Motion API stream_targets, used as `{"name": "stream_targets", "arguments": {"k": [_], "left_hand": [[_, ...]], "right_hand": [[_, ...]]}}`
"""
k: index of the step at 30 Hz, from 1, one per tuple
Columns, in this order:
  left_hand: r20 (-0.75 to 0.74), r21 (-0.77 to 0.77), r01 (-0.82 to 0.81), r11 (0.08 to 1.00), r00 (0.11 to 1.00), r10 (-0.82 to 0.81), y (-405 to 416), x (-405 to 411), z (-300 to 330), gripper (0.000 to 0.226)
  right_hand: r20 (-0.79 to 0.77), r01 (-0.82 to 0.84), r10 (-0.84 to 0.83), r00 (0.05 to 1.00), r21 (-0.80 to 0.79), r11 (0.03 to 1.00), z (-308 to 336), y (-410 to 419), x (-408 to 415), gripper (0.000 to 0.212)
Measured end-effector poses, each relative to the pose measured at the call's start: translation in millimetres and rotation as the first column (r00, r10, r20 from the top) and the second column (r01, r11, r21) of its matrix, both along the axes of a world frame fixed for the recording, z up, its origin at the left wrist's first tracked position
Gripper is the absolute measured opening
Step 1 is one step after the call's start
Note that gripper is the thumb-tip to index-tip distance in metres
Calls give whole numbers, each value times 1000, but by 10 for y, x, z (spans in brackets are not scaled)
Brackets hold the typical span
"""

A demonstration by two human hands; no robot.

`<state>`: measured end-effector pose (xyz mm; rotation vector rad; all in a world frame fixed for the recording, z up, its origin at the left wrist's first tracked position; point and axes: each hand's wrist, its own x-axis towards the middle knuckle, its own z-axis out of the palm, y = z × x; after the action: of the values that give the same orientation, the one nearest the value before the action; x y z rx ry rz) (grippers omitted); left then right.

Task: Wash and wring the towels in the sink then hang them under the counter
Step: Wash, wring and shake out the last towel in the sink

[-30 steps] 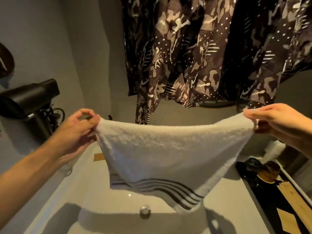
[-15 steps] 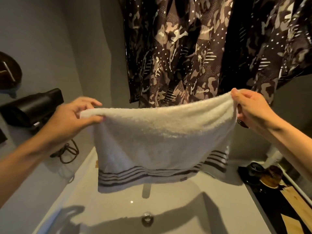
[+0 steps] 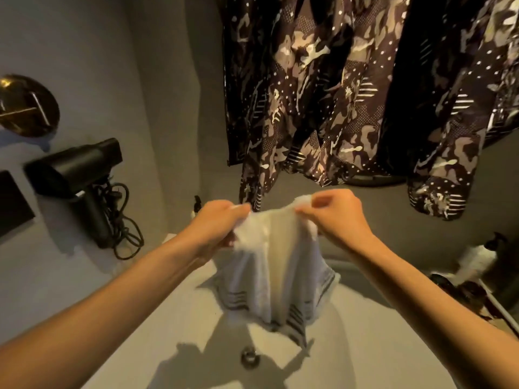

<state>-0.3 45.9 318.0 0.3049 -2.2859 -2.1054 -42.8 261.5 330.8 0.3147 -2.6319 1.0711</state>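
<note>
Above the sink [image 3: 351,346] | both hands – left [image 3: 217,227], right [image 3: 335,217] – pinch fluffy striped towel [image 3: 276,265]

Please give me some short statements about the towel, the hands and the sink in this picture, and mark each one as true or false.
1. Both hands hold the towel. True: the left hand and the right hand grip its top edge.
2. The towel lies flat in the sink. False: it hangs above it.
3. The towel has dark stripes near its bottom. True.
4. A hair dryer lies in the sink. False: it hangs on the left wall.
</note>
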Motion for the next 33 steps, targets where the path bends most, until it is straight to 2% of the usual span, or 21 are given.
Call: {"name": "stream_targets", "arguments": {"k": [2, 3, 5, 6, 7, 8, 9, 10, 11, 12, 13, 15, 17, 18, 20, 22, 25, 27, 30, 32, 33], "left_hand": [[-98, 209, 173, 963, 983, -156, 182, 95, 53, 44], [-159, 230, 220, 948, 969, -187, 215, 110, 14, 55], [-262, 117, 170, 978, 956, -134, 223, 69, -120, 60], [-296, 65, 98, 993, 952, -75, 214, 28, -167, 58], [-325, 38, 26, 999, 946, -12, 202, -16, -185, 50], [-346, 14, -26, 1000, 938, 29, 196, -49, -181, 39], [-362, -17, -52, 998, 931, 43, 179, -71, -182, 31], [-383, -48, -52, 998, 923, 30, 165, -72, -157, 29], [-403, -68, -29, 997, 915, -1, 142, -66, -126, 29], [-432, -66, 18, 998, 901, -45, 130, -38, -72, 29], [-470, -47, 75, 996, 878, -88, 117, -11, 3, 27], [-529, 19, 193, 981, 834, -154, 86, 69, 175, 23], [-565, 44, 259, 965, 803, -190, 31, 130, 321, 18], [-565, 38, 279, 959, 798, -210, 0, 149, 367, 16], [-560, 20, 291, 957, 796, -230, -131, 211, 442, 15], [-571, 15, 259, 966, 795, -204, -292, 282, 523, 16], [-652, 90, 232, 969, 749, -118, -464, 390, 838, 13], [-687, 183, 217, 959, 726, -33, -412, 300, 1147, 14], [-642, 377, 241, 894, 764, 65, -265, -50, 1340, 15], [-500, 429, 234, 872, 866, 13, -194, -236, 1148, 38], [-389, 465, 226, 856, 921, -31, -136, -327, 964, 50]], "right_hand": [[-58, -240, 234, 970, -155, 958, 174, -248, 264, 24], [-4, -352, 366, 931, -284, 892, 255, -335, 347, 17], [129, -460, 640, 757, -591, 663, 356, -374, 408, 29], [150, -494, 712, 686, -622, 608, 390, -346, 406, 37], [128, -564, 703, 699, -507, 652, 397, -292, 364, 41], [67, -597, 649, 758, -330, 732, 382, -219, 301, 40], [-50, -533, 532, 845, -155, 832, 340, -130, 216, 39], [-159, -396, 379, 912, -93, 913, 239, -10, 84, 37], [-172, -294, 264, 949, -184, 938, 95, 117, -7, 33], [-94, -252, 233, 968, -326, 911, -107, 209, -64, 29], [72, -209, 268, 961, -446, 870, -335, 240, -61, 33], [401, -107, 459, 793, -650, 752, -822, 157, 74, 50], [470, -43, 634, 613, -782, 621, -1111, -24, 210, 55], [430, -27, 674, 601, -831, 555, -1123, -80, 247, 54], [350, -51, 644, 681, -854, 517, -936, -133, 329, 44], [270, -110, 565, 779, -830, 547, -564, -69, 441, 29], [35, -229, 449, 893, -823, 519, 89, 63, 614, 34], [-150, -348, 423, 894, -826, 444, 457, 38, 691, 34], [-107, -289, 356, 928, -812, 508, 586, -162, 570, 17], [-25, -170, 250, 968, -797, 580, 554, -283, 431, 10], [42, -103, 245, 969, -828, 551, 518, -318, 410, 16]]}}
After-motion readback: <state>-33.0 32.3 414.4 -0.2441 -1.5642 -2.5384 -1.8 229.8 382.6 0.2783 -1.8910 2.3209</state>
